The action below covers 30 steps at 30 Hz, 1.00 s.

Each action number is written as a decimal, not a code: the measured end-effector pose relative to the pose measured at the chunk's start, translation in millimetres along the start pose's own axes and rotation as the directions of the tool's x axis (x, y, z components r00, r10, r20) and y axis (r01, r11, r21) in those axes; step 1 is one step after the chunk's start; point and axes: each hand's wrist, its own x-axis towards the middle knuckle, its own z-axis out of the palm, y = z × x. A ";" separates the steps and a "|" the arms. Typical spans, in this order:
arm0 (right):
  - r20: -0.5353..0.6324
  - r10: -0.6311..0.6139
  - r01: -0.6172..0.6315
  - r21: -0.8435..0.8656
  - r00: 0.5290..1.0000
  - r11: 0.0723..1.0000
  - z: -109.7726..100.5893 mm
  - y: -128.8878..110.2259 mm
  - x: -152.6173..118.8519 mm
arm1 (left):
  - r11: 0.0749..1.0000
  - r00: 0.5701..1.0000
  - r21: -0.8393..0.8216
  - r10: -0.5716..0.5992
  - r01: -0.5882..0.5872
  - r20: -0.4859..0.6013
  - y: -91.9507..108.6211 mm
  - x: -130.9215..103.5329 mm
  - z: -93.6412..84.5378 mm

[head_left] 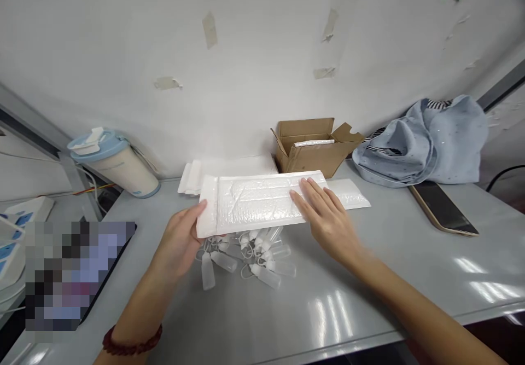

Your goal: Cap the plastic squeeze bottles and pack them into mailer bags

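1. Left hand (180, 239) pinches the left short end of a white bubble mailer (256, 203): thumb on top near the corner, fingers under it. Grip is closed on the mailer.
2. Right hand (326, 217) lies flat on the right part of the mailer, fingers straight and together, palm down. Grip is wide, pressing only, nothing enclosed.
3. The mailer is held just above the tabletop (369, 277), mid-frame. Its long axis runs left-right, tilted slightly up toward the right. Both hands are on it, one at each end, so neither is nearer.
4. Under the near edge of the mailer sits a heap of small clear dropper bottles (250, 261) with white caps, lying on their sides on the tabletop. The heap is just below and slightly right of the left hand, and left of the right wrist. Neither hand touches the bottles.
5. Behind the held mailer is a stack of more white mailers (229, 171), flat, long axis also left-right. One more lies to the right, partly under the held one.
6. Further back is an open cardboard box (314, 146) against the wall. To its right are a blue cloth bundle (426, 140) and a phone (445, 209) lying face up. Far left is a tumbler with a blue lid (117, 162).
7. No readable brand, label or print on anything. The lower-left area is pixelated.
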 end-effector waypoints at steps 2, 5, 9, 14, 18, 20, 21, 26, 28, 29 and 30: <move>0.025 0.017 -0.018 0.025 1.000 1.000 -0.7 -2.1 1.3 | 0.999 0.999 0.030 -0.036 0.036 -0.001 -2.7 -1.8 2.6; 0.076 0.005 -0.012 0.087 0.997 0.996 -3.4 -7.6 2.7 | 0.991 0.992 0.096 -0.101 0.093 0.078 -8.1 -5.7 9.2; 0.182 -0.095 0.057 0.201 0.979 0.978 -12.2 -14.7 3.5 | 0.968 0.959 0.238 -0.135 0.074 0.251 -18.6 -12.4 20.3; 0.275 -0.187 0.092 0.323 0.943 0.942 -23.6 -15.3 5.0 | 0.937 0.921 0.345 -0.082 -0.059 0.382 -29.2 -16.5 27.6; 0.289 -0.189 0.078 0.355 0.938 0.931 -25.8 -15.2 5.4 | 0.908 0.928 0.413 -0.090 -0.074 0.363 -32.4 -20.2 32.8; 0.282 -0.182 0.069 0.369 0.942 0.927 -24.9 -15.4 5.0 | 0.889 0.945 0.454 -0.099 -0.057 0.312 -32.9 -22.6 35.6; 0.273 -0.175 0.064 0.372 0.946 0.926 -24.0 -15.1 4.8 | 0.876 0.957 0.480 -0.095 -0.051 0.276 -32.9 -23.4 36.6; 0.236 -0.111 0.022 0.350 0.966 0.936 -17.1 -4.3 4.8 | 0.792 0.986 0.590 0.155 -0.158 0.055 -25.9 -19.2 29.9; 0.231 -0.082 -0.003 0.343 0.970 0.939 -15.0 3.9 5.5 | 0.747 0.966 0.629 0.257 -0.216 0.027 -19.9 -15.7 22.5; 0.223 -0.064 -0.016 0.340 0.973 0.940 -14.4 8.3 6.0 | 0.720 0.960 0.655 0.277 -0.230 0.033 -16.7 -14.3 18.9; 0.214 -0.045 -0.030 0.337 0.976 0.941 -14.1 12.6 6.4 | 0.692 0.962 0.683 0.269 -0.232 0.053 -13.7 -13.5 15.8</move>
